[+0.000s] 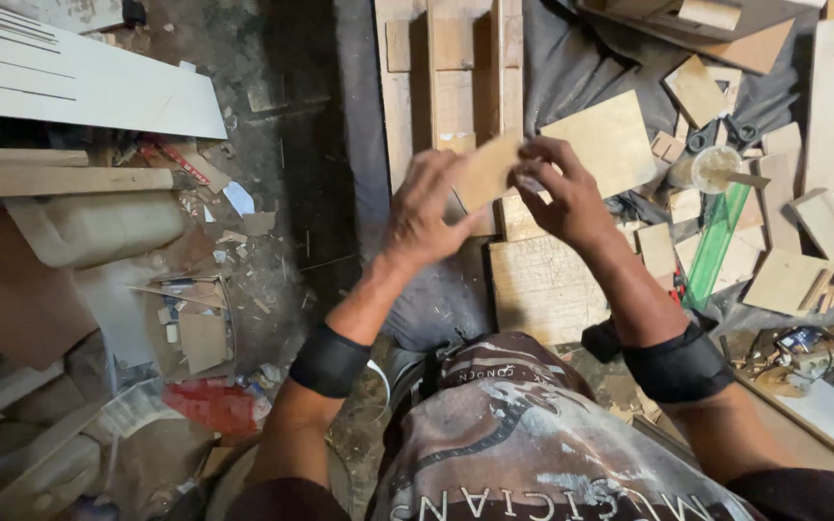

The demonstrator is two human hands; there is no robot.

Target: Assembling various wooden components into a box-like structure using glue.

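Both of my hands hold one small flat piece of plywood (486,171) up in front of me. My left hand (424,212) grips its left and lower edge, fingers spread along it. On the right, my right hand (564,198) pinches the other edge between fingertips and thumb. Black bands wrap both wrists. Below the hands a larger wooden board (544,289) lies on grey cloth (446,299).
A wooden frame of planks (451,68) lies ahead. Many plywood offcuts (784,280), a green ruler (716,241), a small cup (711,166) and scissors (726,130) are scattered to the right. Scrap, a white board (79,82) and debris fill the left.
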